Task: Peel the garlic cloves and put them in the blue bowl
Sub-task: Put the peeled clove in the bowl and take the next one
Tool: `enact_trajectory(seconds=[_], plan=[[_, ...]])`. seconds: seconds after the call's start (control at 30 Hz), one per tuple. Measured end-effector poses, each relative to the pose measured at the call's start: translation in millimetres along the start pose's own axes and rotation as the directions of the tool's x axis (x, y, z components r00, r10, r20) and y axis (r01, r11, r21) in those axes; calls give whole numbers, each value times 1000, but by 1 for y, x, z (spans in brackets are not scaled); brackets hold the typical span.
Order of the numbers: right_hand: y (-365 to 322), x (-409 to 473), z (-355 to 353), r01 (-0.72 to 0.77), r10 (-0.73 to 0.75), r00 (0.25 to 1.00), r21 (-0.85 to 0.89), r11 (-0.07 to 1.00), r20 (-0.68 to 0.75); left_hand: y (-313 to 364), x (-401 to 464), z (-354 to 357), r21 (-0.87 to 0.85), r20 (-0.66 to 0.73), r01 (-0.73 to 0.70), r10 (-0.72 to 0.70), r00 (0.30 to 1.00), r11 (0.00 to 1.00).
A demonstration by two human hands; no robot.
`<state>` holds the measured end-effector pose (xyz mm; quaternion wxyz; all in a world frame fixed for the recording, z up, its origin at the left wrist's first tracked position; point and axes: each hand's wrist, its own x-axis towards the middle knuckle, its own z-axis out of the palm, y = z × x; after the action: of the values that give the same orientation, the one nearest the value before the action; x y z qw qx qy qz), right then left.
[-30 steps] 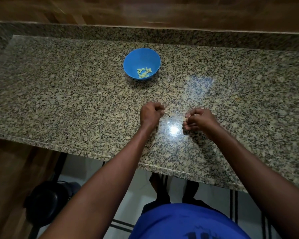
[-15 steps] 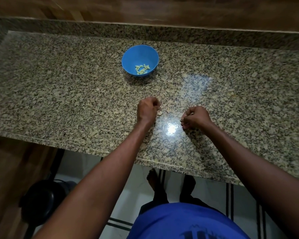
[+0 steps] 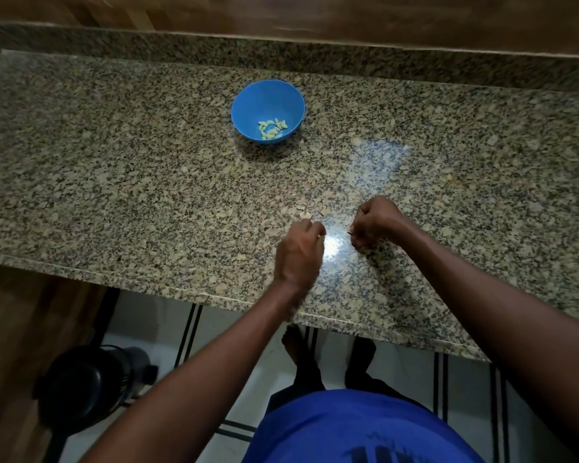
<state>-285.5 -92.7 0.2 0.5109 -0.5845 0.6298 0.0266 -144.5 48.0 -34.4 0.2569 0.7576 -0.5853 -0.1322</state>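
Note:
The blue bowl stands on the granite counter, toward the back, with several peeled pale garlic cloves in it. My right hand is curled near the front of the counter and pinches a small garlic clove; only a dark tip shows at its fingertips. My left hand is a little to its left, fingers curled and pinched on what looks like a scrap of garlic skin. Both hands are well short of the bowl.
Small scraps of garlic skin lie on the counter just beyond my left hand. A bright glare spot sits between my hands. Below the counter edge, a black container stands on the floor at left.
My left hand has drawn back toward me, away from the right hand, uncovering skin scraps on the counter. The right hand has stayed almost where it was.

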Motion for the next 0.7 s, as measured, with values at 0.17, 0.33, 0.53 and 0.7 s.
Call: enact_trajectory(seconds=[0.17,0.33,0.53,0.7], plan=[[-1,1,0,21,-24,999,-65,998,-32,-1,-5,27,132,68,-196,189,980,972],[-5,-3,8,39,-50,994,-122,992,-92,-12,-25,34,157,232,-195,156,960,968],[-4,-4,16,109,-142,980,-225,968,-137,-12,-24,30,141,320,-172,120,940,975],[-7,-7,-1,77,-74,997,-165,983,25,-15,-20,28,118,380,-181,123,917,976]])
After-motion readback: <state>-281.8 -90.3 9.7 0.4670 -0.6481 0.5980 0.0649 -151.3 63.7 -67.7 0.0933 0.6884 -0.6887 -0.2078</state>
